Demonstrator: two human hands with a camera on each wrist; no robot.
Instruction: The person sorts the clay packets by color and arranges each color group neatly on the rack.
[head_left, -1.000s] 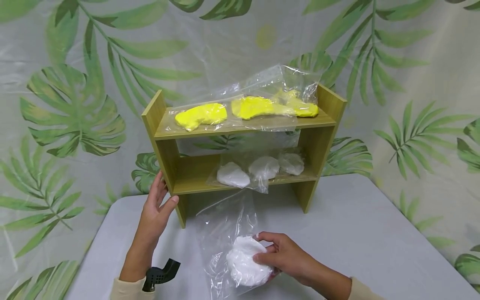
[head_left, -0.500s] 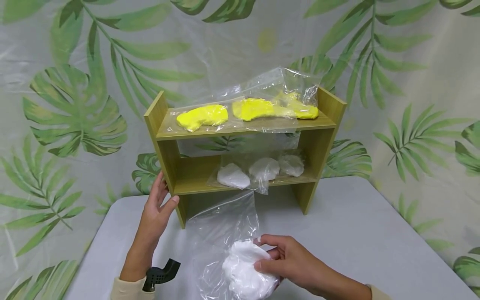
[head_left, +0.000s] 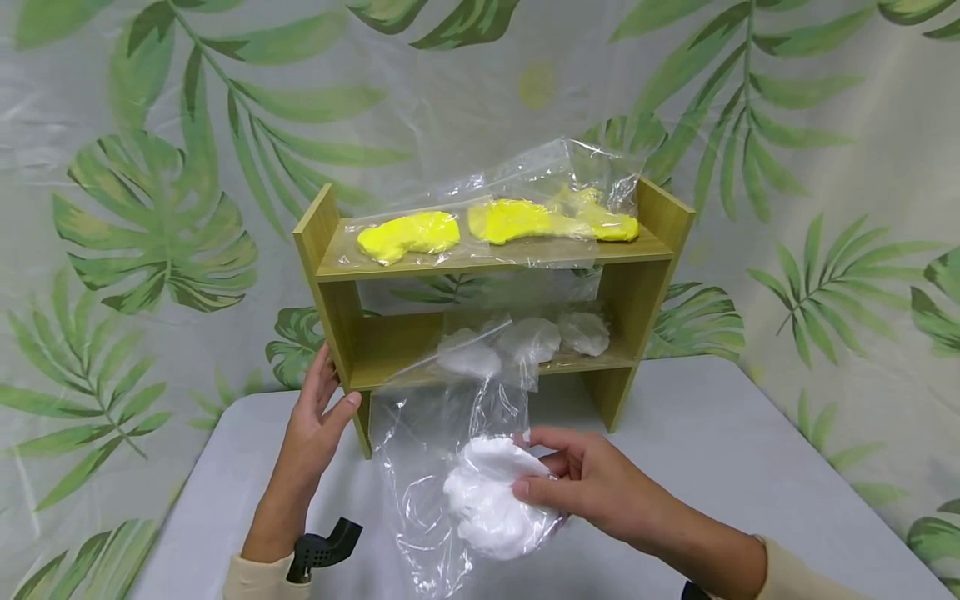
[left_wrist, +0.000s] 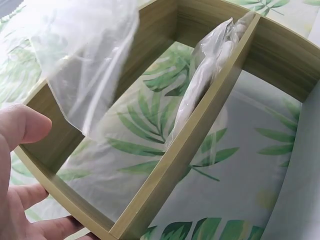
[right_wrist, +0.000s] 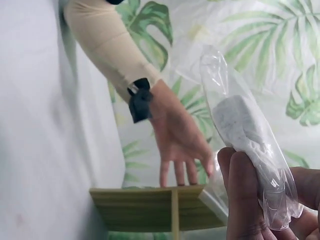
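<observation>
My right hand point(head_left: 592, 483) pinches a clear zip bag with a white clay-like lump point(head_left: 498, 500), thumb in front and fingers behind, in front of the wooden shelf point(head_left: 495, 267). The bag's upper plastic point(head_left: 450, 417) stretches up past the edge of the lower board and overlaps the white bags there. In the right wrist view the same bagged lump point(right_wrist: 240, 120) sits between thumb and fingers. My left hand point(head_left: 311, 433) rests at the shelf's left side, fingers extended along its outer face. Its thumb point(left_wrist: 27, 125) stands apart from the panel in the left wrist view.
Bagged yellow lumps point(head_left: 408, 233) lie along the top board. Bagged white lumps point(head_left: 585, 333) sit on the lower board, toward its right; wood shows bare at its left point(head_left: 390, 342). The shelf stands on a grey table point(head_left: 697, 433) before a leaf-patterned curtain point(head_left: 810, 150).
The right hand first dips a little, then rises with the bagged white lump. The bag's top edge has swung up in front of the lower board. The left hand stays at the shelf.
</observation>
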